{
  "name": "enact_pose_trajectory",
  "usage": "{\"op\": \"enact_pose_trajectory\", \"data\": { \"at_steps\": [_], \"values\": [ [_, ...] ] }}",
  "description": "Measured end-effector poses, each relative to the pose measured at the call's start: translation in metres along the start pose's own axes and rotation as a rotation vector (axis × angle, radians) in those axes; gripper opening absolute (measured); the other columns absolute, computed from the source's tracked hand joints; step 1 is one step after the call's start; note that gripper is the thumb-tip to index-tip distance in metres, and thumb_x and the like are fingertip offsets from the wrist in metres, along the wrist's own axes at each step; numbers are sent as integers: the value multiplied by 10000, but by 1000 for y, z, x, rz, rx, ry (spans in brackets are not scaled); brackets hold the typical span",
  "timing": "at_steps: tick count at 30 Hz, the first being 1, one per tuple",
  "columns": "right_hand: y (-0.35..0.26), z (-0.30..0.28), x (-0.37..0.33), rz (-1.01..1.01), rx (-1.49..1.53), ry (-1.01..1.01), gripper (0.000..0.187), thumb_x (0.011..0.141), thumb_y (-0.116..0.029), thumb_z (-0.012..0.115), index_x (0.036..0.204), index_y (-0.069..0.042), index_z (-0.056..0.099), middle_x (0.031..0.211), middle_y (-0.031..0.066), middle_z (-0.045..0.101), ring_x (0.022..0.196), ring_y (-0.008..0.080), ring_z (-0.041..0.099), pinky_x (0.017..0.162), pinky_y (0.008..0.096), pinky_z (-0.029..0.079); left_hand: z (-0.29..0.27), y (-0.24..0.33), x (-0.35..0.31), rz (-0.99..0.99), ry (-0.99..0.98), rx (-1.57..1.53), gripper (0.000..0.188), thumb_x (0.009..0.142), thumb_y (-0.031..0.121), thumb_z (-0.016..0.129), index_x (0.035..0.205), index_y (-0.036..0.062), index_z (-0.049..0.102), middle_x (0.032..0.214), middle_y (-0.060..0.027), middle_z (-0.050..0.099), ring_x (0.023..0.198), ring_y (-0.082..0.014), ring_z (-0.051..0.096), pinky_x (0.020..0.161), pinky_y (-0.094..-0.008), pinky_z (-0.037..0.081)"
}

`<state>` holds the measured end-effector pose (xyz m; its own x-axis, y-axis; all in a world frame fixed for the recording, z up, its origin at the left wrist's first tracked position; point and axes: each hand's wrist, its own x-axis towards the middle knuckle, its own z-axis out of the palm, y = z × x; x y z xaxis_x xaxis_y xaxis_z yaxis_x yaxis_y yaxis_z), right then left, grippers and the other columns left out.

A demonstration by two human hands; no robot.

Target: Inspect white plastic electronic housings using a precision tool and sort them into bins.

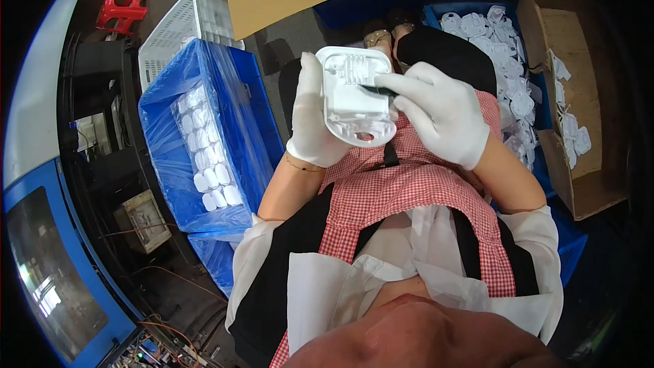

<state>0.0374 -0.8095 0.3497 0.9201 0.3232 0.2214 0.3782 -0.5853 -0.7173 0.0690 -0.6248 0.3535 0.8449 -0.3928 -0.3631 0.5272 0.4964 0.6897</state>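
White housing [354,104] clasped by left hand [310,126], dark tool [381,90] pinched by right hand [443,114]. Blue bin [264,123] seen frame-left, carton [579,34] upper right.

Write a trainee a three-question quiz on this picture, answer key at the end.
1. What lines the blue bin of white pieces at the picture's left?
A) brown paper
B) plastic film
C) red cloth

2. True or false: both of the person's hands are bare.

3. Which hand supports the white plastic part, while the other has a slim dark item at its fingertips?

Key:
1. B.
2. False; both wear white gloves.
3. The left hand; the right hand has the dark item.
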Motion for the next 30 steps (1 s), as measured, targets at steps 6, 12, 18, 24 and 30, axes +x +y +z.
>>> {"op": "enact_pose_trajectory", "data": {
  "at_steps": [6, 12, 18, 24, 30],
  "values": [
    [3, -2, -3, -94, 213, 72, 308, 767, 10, 578, 1070, 2, 631, 813, 112, 572, 707, 218, 560, 663, 300, 453, -2, 9, 4, -32, -48, -123, 780, 937, 647, 241, 1232, -17, 525, 1092, -147, 634, 931, -260, 647, 782, -395, 555],
    [-9, 4, 12, 140, 430, -31, 196, 744, -43, 649, 935, 2, 640, 785, 76, 570, 685, 148, 550, 637, 265, 446, 1, -4, 6, 45, -39, 104, 728, 946, 632, 256, 1258, 22, 501, 1088, -107, 614, 980, -212, 606, 852, -340, 490],
    [2, 6, 16, 170, 421, -167, 131, 748, -58, 654, 855, 0, 604, 768, 78, 560, 666, 153, 540, 621, 282, 442, 1, -12, 4, 82, -75, 233, 697, 952, 620, 287, 1326, 51, 435, 1155, -96, 583, 1045, -213, 586, 902, -350, 465],
    [17, 17, 13, -11, 478, -109, 112, 763, -16, 592, 866, -2, 551, 761, 106, 543, 670, 217, 540, 630, 317, 441, -5, -13, 15, -23, -102, 168, 694, 952, 621, 283, 1320, 54, 442, 1167, -97, 583, 1061, -210, 588, 911, -360, 474],
    [17, 10, 5, 96, 414, -45, 71, 801, -28, 572, 863, 2, 552, 749, 83, 548, 673, 140, 538, 636, 267, 427, -8, -10, 31, -276, 18, -189, 722, 957, 603, 251, 1208, -8, 543, 1091, -140, 644, 969, -254, 647, 830, -380, 533]
  ]
}}
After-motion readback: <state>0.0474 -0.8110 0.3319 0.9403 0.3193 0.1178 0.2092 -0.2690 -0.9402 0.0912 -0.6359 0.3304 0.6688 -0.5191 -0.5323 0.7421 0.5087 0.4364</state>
